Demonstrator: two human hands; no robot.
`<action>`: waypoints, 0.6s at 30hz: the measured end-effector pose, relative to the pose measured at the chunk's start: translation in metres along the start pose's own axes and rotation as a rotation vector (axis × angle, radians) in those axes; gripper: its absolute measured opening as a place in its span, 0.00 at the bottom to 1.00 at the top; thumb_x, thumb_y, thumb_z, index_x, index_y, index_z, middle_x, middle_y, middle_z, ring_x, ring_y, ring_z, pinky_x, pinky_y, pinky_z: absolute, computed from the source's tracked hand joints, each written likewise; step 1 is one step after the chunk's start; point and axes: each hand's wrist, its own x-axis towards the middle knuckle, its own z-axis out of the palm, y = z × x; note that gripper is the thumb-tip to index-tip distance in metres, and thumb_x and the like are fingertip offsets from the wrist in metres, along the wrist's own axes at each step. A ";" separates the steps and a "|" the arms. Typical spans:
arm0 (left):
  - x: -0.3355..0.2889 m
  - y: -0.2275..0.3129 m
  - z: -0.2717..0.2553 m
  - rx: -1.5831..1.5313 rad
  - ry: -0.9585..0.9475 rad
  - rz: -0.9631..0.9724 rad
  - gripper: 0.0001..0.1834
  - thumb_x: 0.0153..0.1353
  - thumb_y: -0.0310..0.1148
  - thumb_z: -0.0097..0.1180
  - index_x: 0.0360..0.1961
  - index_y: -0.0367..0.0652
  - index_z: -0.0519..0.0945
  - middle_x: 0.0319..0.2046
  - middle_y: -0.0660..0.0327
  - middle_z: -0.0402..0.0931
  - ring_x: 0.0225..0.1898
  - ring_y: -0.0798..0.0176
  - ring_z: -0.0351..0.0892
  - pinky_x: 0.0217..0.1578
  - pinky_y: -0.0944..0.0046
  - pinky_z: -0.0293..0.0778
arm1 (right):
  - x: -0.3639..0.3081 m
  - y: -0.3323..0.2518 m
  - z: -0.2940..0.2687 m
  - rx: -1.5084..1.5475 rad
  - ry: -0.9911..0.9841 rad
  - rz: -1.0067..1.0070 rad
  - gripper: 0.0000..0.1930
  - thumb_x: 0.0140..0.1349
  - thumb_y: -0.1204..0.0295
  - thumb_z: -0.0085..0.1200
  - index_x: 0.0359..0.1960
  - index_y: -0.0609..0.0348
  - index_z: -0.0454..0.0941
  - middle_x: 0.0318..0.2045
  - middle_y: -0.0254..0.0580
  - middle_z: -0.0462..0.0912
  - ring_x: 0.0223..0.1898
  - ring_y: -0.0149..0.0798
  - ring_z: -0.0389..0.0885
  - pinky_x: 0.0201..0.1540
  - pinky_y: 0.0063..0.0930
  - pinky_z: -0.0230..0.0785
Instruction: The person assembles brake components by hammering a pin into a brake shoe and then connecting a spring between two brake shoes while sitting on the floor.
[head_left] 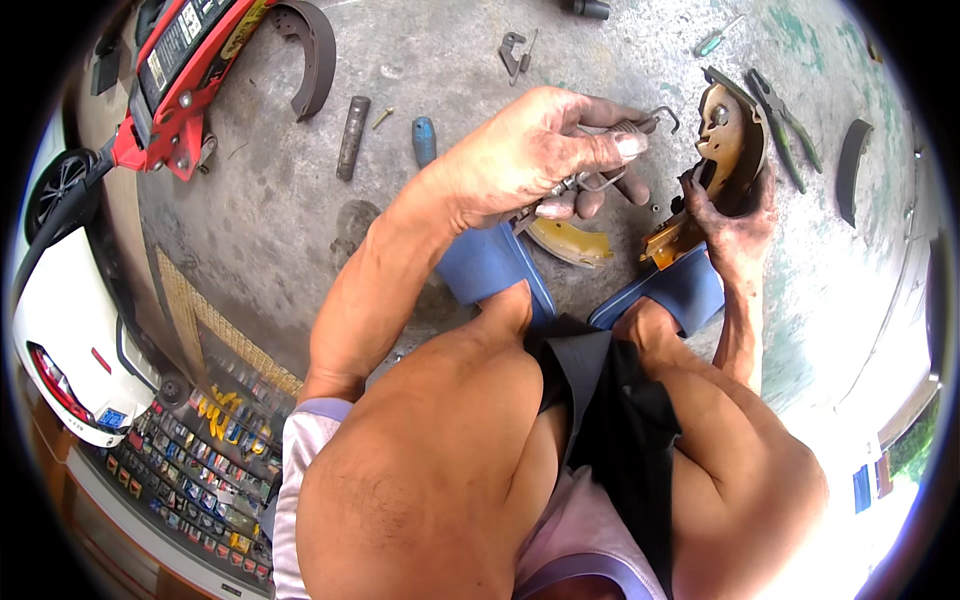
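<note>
My left hand (pixel 565 155) is closed, with a coil spring (pixel 630 128) pinched between thumb and fingers; its hooked end sticks out to the right. More bent metal pieces (pixel 590 183) are gripped in the same palm, their kind partly hidden by the fingers. To the right, my right hand (pixel 738 225) is wrapped round the lower part of a curved brake shoe (pixel 735 125), yellowish on its inner side, held upright above my slipper. Another yellow brake shoe (pixel 570 243) lies on the floor below my left hand.
Pliers (pixel 785 130), a screwdriver (pixel 720 38) and a curved shoe (pixel 852 172) lie at right. Farther left are a dark brake shoe (pixel 315 60), a metal tube (pixel 352 138), a blue handle (pixel 424 140) and a red jack (pixel 165 135). A small bracket (pixel 515 58) lies beyond my hands.
</note>
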 end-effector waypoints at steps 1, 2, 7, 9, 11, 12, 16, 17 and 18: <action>0.001 0.000 0.000 -0.014 -0.004 0.003 0.28 0.68 0.40 0.59 0.63 0.34 0.72 0.36 0.53 0.84 0.22 0.74 0.73 0.17 0.77 0.63 | 0.000 -0.004 0.001 0.000 -0.008 -0.001 0.30 0.53 0.77 0.71 0.57 0.65 0.72 0.42 0.40 0.83 0.41 0.30 0.82 0.45 0.26 0.77; 0.003 -0.001 -0.001 -0.034 -0.006 0.000 0.27 0.69 0.40 0.58 0.63 0.33 0.72 0.37 0.51 0.84 0.23 0.74 0.74 0.17 0.77 0.64 | 0.001 -0.010 0.001 0.000 -0.017 -0.003 0.30 0.53 0.77 0.71 0.57 0.65 0.71 0.42 0.40 0.83 0.41 0.30 0.81 0.45 0.26 0.77; 0.002 -0.003 -0.007 -0.229 -0.006 0.003 0.25 0.70 0.39 0.55 0.60 0.31 0.73 0.40 0.45 0.84 0.25 0.69 0.79 0.18 0.74 0.69 | 0.000 -0.005 0.001 0.032 -0.007 0.014 0.31 0.53 0.78 0.72 0.58 0.66 0.71 0.45 0.40 0.83 0.44 0.31 0.81 0.48 0.26 0.77; 0.001 -0.005 -0.010 -0.203 0.020 0.014 0.23 0.71 0.38 0.54 0.59 0.31 0.73 0.41 0.44 0.84 0.26 0.68 0.80 0.19 0.74 0.69 | -0.001 -0.003 0.002 -0.010 0.007 -0.003 0.31 0.52 0.77 0.72 0.58 0.63 0.71 0.45 0.41 0.83 0.44 0.31 0.82 0.48 0.26 0.77; 0.003 -0.008 -0.013 -0.181 0.019 0.031 0.23 0.71 0.38 0.53 0.59 0.31 0.74 0.41 0.45 0.84 0.26 0.68 0.80 0.20 0.74 0.70 | -0.001 -0.002 0.001 -0.030 0.009 0.007 0.31 0.52 0.75 0.72 0.58 0.62 0.71 0.45 0.41 0.83 0.44 0.31 0.82 0.48 0.26 0.77; 0.003 -0.006 -0.013 -0.159 0.006 0.028 0.23 0.71 0.38 0.54 0.59 0.31 0.74 0.41 0.46 0.84 0.27 0.69 0.79 0.20 0.74 0.70 | 0.000 -0.001 0.000 -0.021 0.007 -0.007 0.31 0.52 0.76 0.72 0.58 0.62 0.71 0.46 0.41 0.83 0.44 0.32 0.82 0.48 0.27 0.77; 0.002 -0.003 -0.011 -0.063 -0.010 0.039 0.26 0.70 0.39 0.56 0.61 0.31 0.73 0.40 0.50 0.85 0.27 0.71 0.77 0.21 0.75 0.70 | -0.001 -0.001 0.003 0.012 -0.006 -0.053 0.31 0.53 0.77 0.71 0.58 0.63 0.70 0.47 0.42 0.82 0.45 0.32 0.82 0.48 0.27 0.78; 0.001 -0.003 -0.010 -0.038 -0.007 0.048 0.26 0.70 0.39 0.56 0.62 0.31 0.72 0.40 0.51 0.85 0.27 0.72 0.77 0.21 0.75 0.70 | -0.002 -0.004 0.004 0.018 -0.011 -0.061 0.31 0.53 0.78 0.71 0.59 0.64 0.70 0.47 0.43 0.82 0.45 0.32 0.83 0.48 0.27 0.78; 0.000 -0.002 -0.008 -0.025 0.007 0.044 0.27 0.70 0.40 0.56 0.62 0.31 0.72 0.40 0.52 0.85 0.28 0.73 0.77 0.21 0.75 0.69 | -0.002 -0.006 0.005 0.049 -0.027 -0.024 0.30 0.54 0.79 0.69 0.58 0.64 0.71 0.47 0.43 0.83 0.45 0.32 0.83 0.49 0.27 0.78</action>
